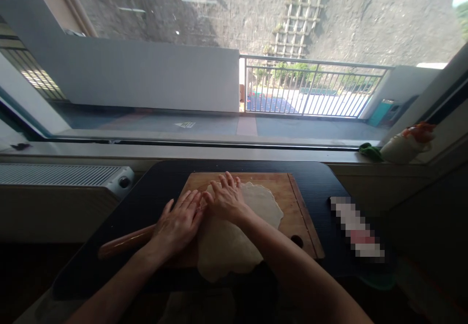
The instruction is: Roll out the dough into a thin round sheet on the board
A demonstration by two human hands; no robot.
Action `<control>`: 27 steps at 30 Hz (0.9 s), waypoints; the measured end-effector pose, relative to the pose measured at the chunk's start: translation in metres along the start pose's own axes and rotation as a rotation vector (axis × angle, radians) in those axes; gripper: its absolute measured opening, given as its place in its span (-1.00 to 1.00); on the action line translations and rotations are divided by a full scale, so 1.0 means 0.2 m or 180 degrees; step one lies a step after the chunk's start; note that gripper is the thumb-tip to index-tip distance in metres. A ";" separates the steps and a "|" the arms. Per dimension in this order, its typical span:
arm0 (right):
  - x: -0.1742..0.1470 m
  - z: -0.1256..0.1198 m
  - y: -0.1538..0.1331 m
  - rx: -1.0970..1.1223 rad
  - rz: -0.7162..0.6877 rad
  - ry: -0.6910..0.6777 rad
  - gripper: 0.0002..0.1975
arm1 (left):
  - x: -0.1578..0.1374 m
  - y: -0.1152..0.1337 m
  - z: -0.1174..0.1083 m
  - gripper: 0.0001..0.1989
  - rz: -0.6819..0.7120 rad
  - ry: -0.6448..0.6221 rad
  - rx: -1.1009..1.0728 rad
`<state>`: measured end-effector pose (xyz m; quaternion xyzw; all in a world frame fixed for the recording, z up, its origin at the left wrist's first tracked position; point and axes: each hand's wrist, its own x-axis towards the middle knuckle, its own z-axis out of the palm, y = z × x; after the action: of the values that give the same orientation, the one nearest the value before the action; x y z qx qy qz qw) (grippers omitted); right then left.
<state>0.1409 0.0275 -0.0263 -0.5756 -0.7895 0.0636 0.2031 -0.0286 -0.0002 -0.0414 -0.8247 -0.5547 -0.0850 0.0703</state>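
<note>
A wide, thin sheet of dough (228,251) lies on a wooden cutting board (295,217), its near edge hanging past the board's front. My right hand (227,198) rests on the dough's far left part with its fingers stretched out. Beside it, my left hand (180,219) is spread flat at the board's left side, fingertips close to the right hand. A wooden rolling pin (126,242) sticks out to the left from beneath my left hand. The rest of the pin is hidden, so I cannot tell how far it reaches under the hands.
The board sits on a dark table (146,200). A phone-sized, pixelated object (356,229) lies at the table's right. Behind is a window sill (219,152) with a white pot (402,147) on its right end. A radiator (66,175) stands at left.
</note>
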 end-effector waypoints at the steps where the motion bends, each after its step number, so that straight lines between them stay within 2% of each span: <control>1: -0.05 0.00 0.00 -0.0021 -0.0094 0.0074 -0.47 | -0.03 0.01 0.00 -0.47 0.0075 0.0049 0.0014; 4: -0.11 0.00 0.00 -0.0073 -0.0257 0.0231 -0.50 | -0.08 0.04 0.01 -0.44 0.0147 0.0192 0.0060; 9: 0.07 0.00 0.01 0.0017 0.0076 -0.0063 -0.45 | 0.08 0.01 -0.01 -0.44 -0.0248 0.0001 -0.0027; 11: 0.09 -0.01 0.01 0.0037 0.0111 -0.0115 -0.45 | 0.09 0.01 -0.02 -0.46 -0.0279 -0.0078 -0.0089; 16: -0.12 -0.03 0.00 -0.0058 -0.0436 0.0292 -0.55 | -0.06 0.06 -0.01 -0.46 0.0098 0.0255 -0.0067; 18: -0.13 -0.02 0.01 -0.0058 -0.0503 0.0362 -0.56 | -0.07 0.07 0.00 -0.45 0.0118 0.0342 -0.0043; 23: 0.06 0.01 0.03 0.0001 -0.0036 0.0133 -0.50 | 0.09 0.03 -0.03 -0.48 -0.0247 -0.0005 -0.0092; 27: 0.00 0.01 0.02 -0.0004 -0.0103 0.0202 -0.52 | 0.05 0.04 -0.03 -0.50 -0.0047 0.0071 -0.0074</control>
<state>0.1443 0.0290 -0.0289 -0.5647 -0.7919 0.0415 0.2287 -0.0178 0.0042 -0.0335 -0.8203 -0.5590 -0.1012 0.0663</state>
